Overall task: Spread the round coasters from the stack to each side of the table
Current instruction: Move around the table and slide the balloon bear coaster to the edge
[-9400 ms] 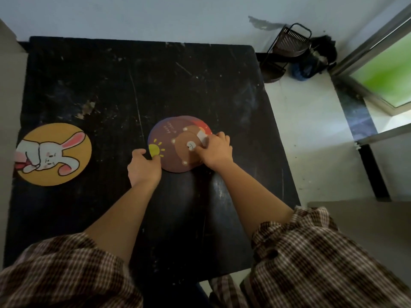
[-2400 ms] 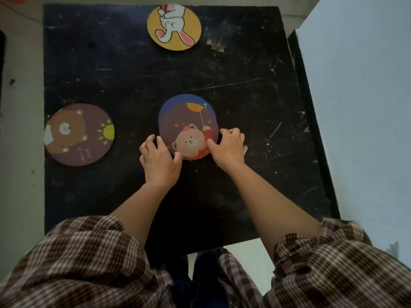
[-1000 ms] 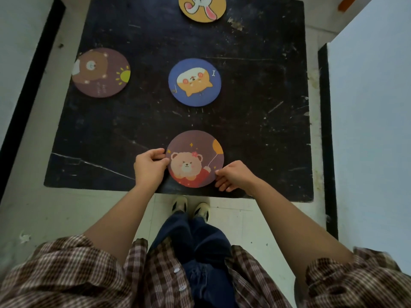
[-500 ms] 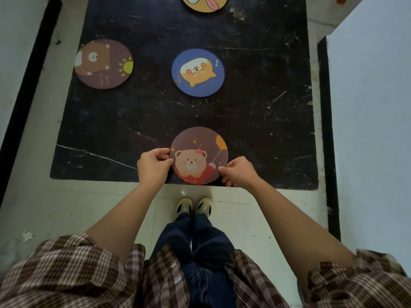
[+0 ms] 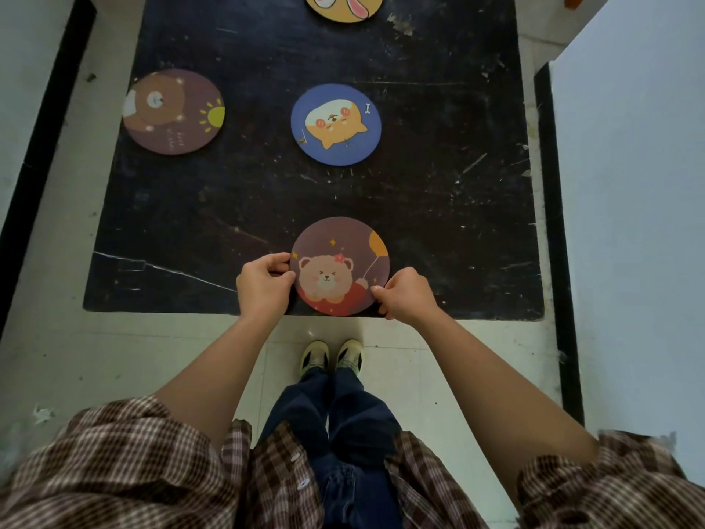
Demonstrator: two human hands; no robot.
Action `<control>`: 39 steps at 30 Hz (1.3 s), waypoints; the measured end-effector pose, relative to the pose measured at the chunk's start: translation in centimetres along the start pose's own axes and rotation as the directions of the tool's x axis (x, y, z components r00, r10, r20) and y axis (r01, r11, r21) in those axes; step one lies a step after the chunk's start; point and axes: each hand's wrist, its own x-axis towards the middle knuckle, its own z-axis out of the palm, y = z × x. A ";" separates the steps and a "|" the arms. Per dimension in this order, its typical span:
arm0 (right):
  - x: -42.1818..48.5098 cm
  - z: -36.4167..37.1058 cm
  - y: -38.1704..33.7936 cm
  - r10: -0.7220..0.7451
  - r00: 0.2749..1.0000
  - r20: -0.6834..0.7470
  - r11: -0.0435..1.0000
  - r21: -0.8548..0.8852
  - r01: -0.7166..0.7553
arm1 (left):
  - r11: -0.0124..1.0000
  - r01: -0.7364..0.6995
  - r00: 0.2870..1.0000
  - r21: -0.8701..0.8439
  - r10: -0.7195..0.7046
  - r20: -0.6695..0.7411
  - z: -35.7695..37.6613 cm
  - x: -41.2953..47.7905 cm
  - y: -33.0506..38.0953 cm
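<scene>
A brown coaster with a bear and a balloon (image 5: 340, 261) lies flat at the near edge of the black table (image 5: 438, 208). My left hand (image 5: 263, 286) pinches its left rim and my right hand (image 5: 406, 294) pinches its lower right rim. A blue coaster with an orange dog (image 5: 336, 124) rests alone in the table's middle. A brown coaster with a bear and sun (image 5: 173, 111) lies by the left edge. At the far edge sits a yellow rabbit coaster (image 5: 343, 7), cut off by the frame.
A white wall or panel (image 5: 633, 223) stands close along the table's right side. Pale floor tiles (image 5: 76, 357) surround the table, and my shoes (image 5: 331, 355) stand just in front of its near edge.
The bear-and-balloon coaster has stayed at the near edge with both hands on its rim. My right fingers have curled tighter against it, and the view has shifted slightly.
</scene>
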 end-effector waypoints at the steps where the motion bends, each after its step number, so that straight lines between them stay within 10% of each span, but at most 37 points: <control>1: 0.0 0.1 -0.1 0.001 1.000 -0.003 1.000 -0.011 -0.002 | 1.000 -0.003 1.000 0.000 0.003 -0.002 0.1 0.0 -0.1; 27: -0.3 -3.4 0.5 0.012 0.990 -0.141 0.997 -0.080 -0.023 | 0.946 -0.224 0.974 0.236 0.210 0.082 2.9 -0.2 3.7; 39: 2.1 -11.7 7.0 -0.264 0.954 -0.143 0.926 -0.312 0.210 | 0.862 -0.324 0.946 0.389 0.297 0.128 12.6 -5.1 9.3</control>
